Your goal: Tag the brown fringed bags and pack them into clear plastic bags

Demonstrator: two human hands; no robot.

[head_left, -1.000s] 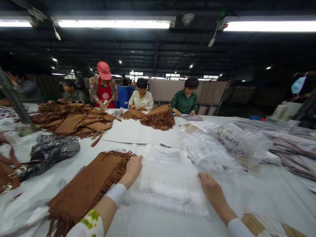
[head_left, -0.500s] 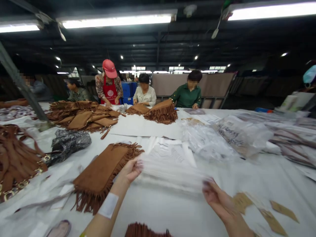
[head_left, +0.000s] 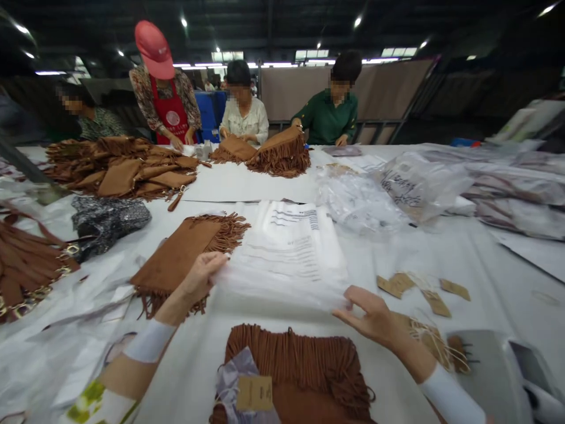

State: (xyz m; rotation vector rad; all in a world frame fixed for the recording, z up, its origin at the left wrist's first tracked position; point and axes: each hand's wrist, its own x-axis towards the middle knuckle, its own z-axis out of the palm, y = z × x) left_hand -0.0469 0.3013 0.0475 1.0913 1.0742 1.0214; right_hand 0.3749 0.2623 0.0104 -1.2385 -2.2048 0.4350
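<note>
A thin clear plastic bag (head_left: 282,288) is stretched between my two hands above the table. My left hand (head_left: 205,275) pinches its left corner. On the other side my right hand (head_left: 368,315) has thumb and fingers closed on the right edge. Beneath the bag's far part lies a stack of white printed bags (head_left: 329,235). Closest to me is a brown fringed bag (head_left: 300,365) with a tan paper tag (head_left: 255,393) and some greyish wrapping on it. Another brown fringed bag (head_left: 176,253) lies flat just beyond my left forearm.
Several tan tags (head_left: 435,303) with white strings lie right of my right hand. A heap of plastic packaging (head_left: 362,200) sits farther back. Brown straps with gold clasps (head_left: 26,259) and a pile of brown bags (head_left: 119,171) are on the left. Co-workers (head_left: 170,94) stand across the table.
My view has tipped downward, bringing the near fringed bag and its tag into sight. The clear bag stays in both hands, with the print on the bags beneath now sharper.
</note>
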